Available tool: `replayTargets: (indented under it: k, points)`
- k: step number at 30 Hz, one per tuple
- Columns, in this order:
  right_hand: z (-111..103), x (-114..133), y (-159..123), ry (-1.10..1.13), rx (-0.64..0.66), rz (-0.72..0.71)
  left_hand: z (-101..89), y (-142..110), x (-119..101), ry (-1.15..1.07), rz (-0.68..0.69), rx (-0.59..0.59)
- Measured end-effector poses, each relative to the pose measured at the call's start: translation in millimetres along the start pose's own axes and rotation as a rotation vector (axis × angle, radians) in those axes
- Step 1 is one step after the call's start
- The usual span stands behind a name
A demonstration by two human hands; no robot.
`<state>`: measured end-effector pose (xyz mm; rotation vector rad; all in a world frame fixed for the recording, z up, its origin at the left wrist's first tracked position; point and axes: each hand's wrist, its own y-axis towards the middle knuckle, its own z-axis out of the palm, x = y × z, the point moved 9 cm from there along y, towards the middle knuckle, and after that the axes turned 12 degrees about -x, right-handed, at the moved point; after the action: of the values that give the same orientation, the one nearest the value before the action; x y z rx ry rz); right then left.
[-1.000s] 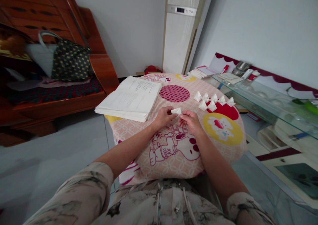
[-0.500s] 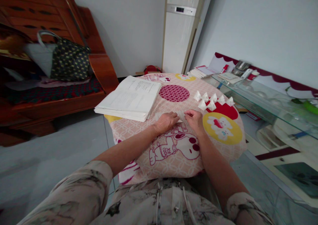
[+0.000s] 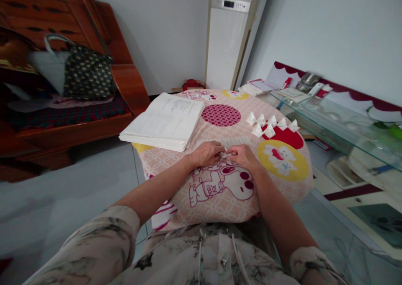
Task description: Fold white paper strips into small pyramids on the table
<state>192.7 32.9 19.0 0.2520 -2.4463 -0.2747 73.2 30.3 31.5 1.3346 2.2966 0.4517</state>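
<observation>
My left hand (image 3: 206,154) and my right hand (image 3: 244,156) meet over the near middle of the cloth-covered table. Between their fingertips is a small piece of white paper (image 3: 224,154), pinched from both sides; the fingers cover most of it. Just beyond my knuckles a pale strip (image 3: 237,141) lies on the cloth, its kind unclear. Several small pointed white folded paper shapes (image 3: 269,130) stand in two rows past my right hand. To the left of my hands, a thick stack of printed white sheets (image 3: 163,121) lies open.
The patterned tablecloth (image 3: 226,211) covers a rounded table. Alongside on the right runs a glass shelf (image 3: 342,128) with cups and papers. A wooden bench (image 3: 130,84) with a dark patterned bag (image 3: 89,73) stands at left. A tall white cabinet-like unit (image 3: 224,46) is behind.
Both hands have come slightly nearer to me and closer together around the paper. My right fingers now pinch lower, and more of the pale strip shows behind them.
</observation>
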Motion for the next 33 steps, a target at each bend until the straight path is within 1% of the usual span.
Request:
replayTargets:
  k: [6,9,12,15,19,22,25,29,33]
  points:
    - [5.0,10.5,-4.7,-0.143,0.042,-0.109,0.9,-1.8,-2.9,0.036,0.053,0.032]
    - [5.3,13.8,-7.3,-0.188,0.01,-0.164,1.1,-2.5,-2.4,0.019,0.051,0.029]
    - [4.2,14.0,-8.3,-0.183,-0.023,-0.174,0.5,-1.7,0.7,-0.009,0.017,0.012]
    - [2.2,11.2,-7.3,-0.13,-0.037,-0.124,-0.6,0.5,5.8,-0.061,-0.041,-0.01]
    - [-1.0,7.2,-4.8,-0.04,-0.058,-0.05,-1.8,2.7,17.6,-0.132,-0.173,-0.039]
    - [-1.4,4.1,-3.1,-0.017,-0.071,-0.013,-1.3,2.8,26.5,-0.147,-0.268,-0.05]
    - [-0.4,-1.0,-1.1,-0.014,-0.076,0.052,0.8,2.8,35.0,-0.109,-0.347,-0.036]
    - [-0.5,-4.6,2.0,-0.034,-0.077,0.133,4.1,5.1,42.8,-0.074,-0.409,0.01]
    - [-2.4,-3.1,3.8,-0.059,-0.061,0.154,5.7,8.2,47.0,-0.091,-0.444,0.027]
